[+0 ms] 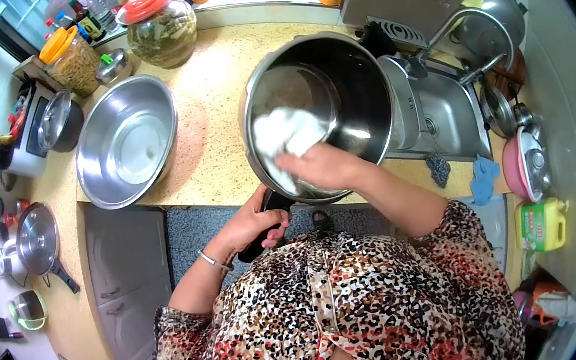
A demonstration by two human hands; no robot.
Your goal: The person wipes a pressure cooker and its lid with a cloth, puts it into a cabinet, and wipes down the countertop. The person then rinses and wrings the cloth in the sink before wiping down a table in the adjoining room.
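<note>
Standing on a speckled kitchen counter [216, 153], pot [356, 92] handle in left grip [254, 224], cloth [286, 133] under right [318, 165].

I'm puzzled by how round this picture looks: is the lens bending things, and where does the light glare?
Head view: a fisheye lens bows the counter edge and leaves black corners. Glare streaks the inner wall of the steel pot and whitens the middle of the steel bowl. The white cloth under the right hand looks washed out. The left hand on the black handle is sharp.
</note>
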